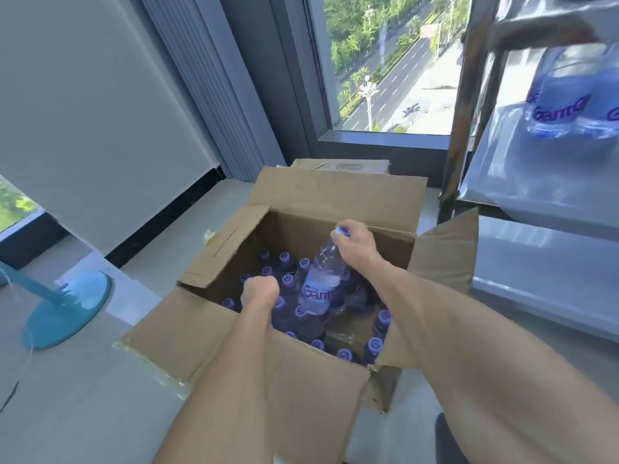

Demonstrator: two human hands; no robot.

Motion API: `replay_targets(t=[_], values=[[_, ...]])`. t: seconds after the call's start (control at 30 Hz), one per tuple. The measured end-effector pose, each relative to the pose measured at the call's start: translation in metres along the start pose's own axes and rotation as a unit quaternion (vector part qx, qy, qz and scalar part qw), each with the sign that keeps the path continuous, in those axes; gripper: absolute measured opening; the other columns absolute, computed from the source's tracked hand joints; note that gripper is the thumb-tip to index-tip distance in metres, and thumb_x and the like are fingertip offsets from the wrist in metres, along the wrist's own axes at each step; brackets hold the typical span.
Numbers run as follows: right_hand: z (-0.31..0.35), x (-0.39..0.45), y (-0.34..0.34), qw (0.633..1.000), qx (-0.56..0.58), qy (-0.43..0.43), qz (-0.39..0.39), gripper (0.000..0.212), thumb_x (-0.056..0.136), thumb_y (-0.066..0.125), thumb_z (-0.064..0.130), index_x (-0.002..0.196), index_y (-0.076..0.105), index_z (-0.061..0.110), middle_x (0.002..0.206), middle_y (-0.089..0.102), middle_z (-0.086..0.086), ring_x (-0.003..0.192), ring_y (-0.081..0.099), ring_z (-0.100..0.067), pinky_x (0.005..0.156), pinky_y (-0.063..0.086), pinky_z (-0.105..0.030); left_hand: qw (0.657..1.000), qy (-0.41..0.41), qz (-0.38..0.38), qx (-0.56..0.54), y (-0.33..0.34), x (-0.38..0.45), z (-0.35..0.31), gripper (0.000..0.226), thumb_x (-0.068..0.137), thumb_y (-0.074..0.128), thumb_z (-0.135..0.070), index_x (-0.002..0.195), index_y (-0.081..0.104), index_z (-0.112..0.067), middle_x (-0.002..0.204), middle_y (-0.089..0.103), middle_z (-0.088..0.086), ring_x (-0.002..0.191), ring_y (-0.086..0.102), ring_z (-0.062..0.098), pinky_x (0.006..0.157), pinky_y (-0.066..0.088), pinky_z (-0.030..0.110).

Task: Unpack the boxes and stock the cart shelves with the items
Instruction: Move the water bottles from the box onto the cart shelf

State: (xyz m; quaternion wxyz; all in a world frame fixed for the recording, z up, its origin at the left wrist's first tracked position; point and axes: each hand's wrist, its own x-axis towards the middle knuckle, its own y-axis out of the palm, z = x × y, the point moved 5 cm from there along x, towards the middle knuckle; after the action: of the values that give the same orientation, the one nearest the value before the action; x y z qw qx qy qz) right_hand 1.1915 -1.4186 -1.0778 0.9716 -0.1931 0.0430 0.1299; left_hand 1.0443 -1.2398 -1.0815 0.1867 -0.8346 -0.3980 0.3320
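The right hand [355, 244] is gripping a full, heavy-looking water bottle [323, 279] by its neck, lifting from the open cardboard box [301, 380], while the left hand [259, 291] is curling around another bottle's cap.

Both hands reach into the open box [234, 346] on the floor. The right hand [356, 244] holds a bottle [323, 279] by its neck, above the other bottles [376, 343] standing in the box. The left hand [259, 291] is lower, left of that bottle, among the caps. The cart [536, 272] stands right of the right hand, with bottles on its shelf [569, 95]. A fan base [67, 311] lies far left of the left hand, a second box [341, 166] beyond both hands
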Motion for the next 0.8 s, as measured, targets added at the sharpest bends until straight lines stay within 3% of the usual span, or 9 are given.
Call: replay_targets(t=[0.03, 0.1, 0.13, 0.2, 0.3, 0.43, 0.6, 0.7, 0.8], values=[[0.018, -0.002, -0.015, 0.999, 0.043, -0.003, -0.020, 0.020, 0.091, 0.055, 0.024, 0.102, 0.069, 0.014, 0.101, 0.068, -0.007, 0.097, 0.061, -0.026, 0.082, 0.046, -0.031, 0.996, -0.039, -0.013, -0.080, -0.001, -0.012, -0.001, 0.037, 0.093, 0.050, -0.018, 0.122, 0.061, 0.002, 0.115, 0.066, 0.027, 0.105, 0.067, 0.040, 0.086, 0.056, 0.044], [0.056, -0.009, -0.042, 0.994, 0.103, -0.015, -0.043, 0.016, 0.092, 0.051, 0.022, 0.087, 0.065, 0.015, 0.088, 0.063, -0.003, 0.082, 0.058, -0.020, 0.071, 0.044, -0.028, 0.970, -0.093, 0.039, -0.222, 0.006, -0.044, -0.011, 0.036, 0.086, 0.054, -0.033, 0.101, 0.064, -0.002, 0.081, 0.064, 0.022, 0.058, 0.066, 0.031, 0.055, 0.054, 0.033], [0.074, -0.013, -0.054, 0.991, 0.124, -0.018, -0.048, 0.017, 0.093, 0.051, 0.022, 0.082, 0.062, 0.015, 0.084, 0.060, -0.002, 0.076, 0.054, -0.017, 0.066, 0.041, -0.027, 0.947, -0.113, 0.095, -0.287, 0.015, -0.057, -0.020, 0.042, 0.084, 0.051, -0.044, 0.094, 0.063, -0.005, 0.078, 0.060, 0.019, 0.053, 0.062, 0.028, 0.054, 0.050, 0.028], [0.104, -0.022, -0.077, 0.986, 0.156, -0.023, -0.053, 0.021, 0.092, 0.051, 0.024, 0.073, 0.056, 0.016, 0.074, 0.056, -0.001, 0.069, 0.049, -0.017, 0.061, 0.038, -0.028, 0.866, -0.118, 0.208, -0.439, 0.034, -0.082, -0.049, 0.054, 0.087, 0.037, -0.051, 0.098, 0.062, -0.004, 0.093, 0.063, 0.025, 0.077, 0.066, 0.036, 0.070, 0.052, 0.035], [0.123, -0.040, -0.120, 0.979, 0.176, -0.004, -0.102, 0.030, 0.084, 0.059, 0.040, 0.065, 0.054, 0.018, 0.065, 0.057, 0.003, 0.063, 0.054, -0.017, 0.054, 0.038, -0.026, 0.796, -0.054, 0.256, -0.546, 0.043, -0.116, -0.089, 0.048, 0.091, 0.028, -0.037, 0.102, 0.062, -0.005, 0.083, 0.068, 0.019, 0.071, 0.062, 0.031, 0.070, 0.044, 0.032], [0.123, -0.068, -0.184, 0.969, 0.176, 0.018, -0.173, 0.048, 0.078, 0.067, 0.057, 0.055, 0.051, 0.018, 0.053, 0.052, 0.006, 0.059, 0.056, -0.017, 0.056, 0.041, -0.029, 0.776, -0.016, 0.301, -0.554, 0.056, -0.165, -0.117, 0.027, 0.081, 0.042, -0.032, 0.092, 0.062, -0.016, 0.085, 0.061, 0.005, 0.075, 0.054, 0.023, 0.068, 0.037, 0.028], [0.110, -0.096, -0.250, 0.954, 0.169, 0.088, -0.232, 0.061, 0.073, 0.067, 0.067, 0.101, 0.065, 0.013, 0.102, 0.066, -0.002, 0.103, 0.063, -0.027, 0.074, 0.044, -0.029, 0.820, -0.037, 0.358, -0.446, 0.082, -0.229, -0.127, 0.036, 0.087, 0.040, -0.034, 0.094, 0.067, -0.010, 0.083, 0.064, 0.011, 0.064, 0.060, 0.027, 0.053, 0.047, 0.023], [0.097, -0.108, -0.282, 0.946, 0.198, 0.131, -0.222, 0.061, 0.081, 0.063, 0.058, 0.119, 0.057, 0.011, 0.121, 0.064, -0.007, 0.111, 0.060, -0.029, 0.079, 0.042, -0.030, 0.821, -0.062, 0.419, -0.383, 0.107, -0.260, -0.128, 0.045, 0.090, 0.034, -0.041, 0.098, 0.062, -0.007, 0.071, 0.057, 0.012, 0.042, 0.052, 0.023, 0.037, 0.037, 0.016], [0.081, -0.117, -0.315, 0.928, 0.242, 0.168, -0.229, 0.049, 0.089, 0.056, 0.041, 0.127, 0.054, 0.010, 0.130, 0.061, -0.008, 0.117, 0.058, -0.028, 0.095, 0.046, -0.032, 0.815, -0.074, 0.445, -0.362, 0.138, -0.285, -0.135, 0.043, 0.090, 0.032, -0.039, 0.100, 0.059, -0.007, 0.076, 0.053, 0.011, 0.046, 0.048, 0.023, 0.038, 0.038, 0.017]])
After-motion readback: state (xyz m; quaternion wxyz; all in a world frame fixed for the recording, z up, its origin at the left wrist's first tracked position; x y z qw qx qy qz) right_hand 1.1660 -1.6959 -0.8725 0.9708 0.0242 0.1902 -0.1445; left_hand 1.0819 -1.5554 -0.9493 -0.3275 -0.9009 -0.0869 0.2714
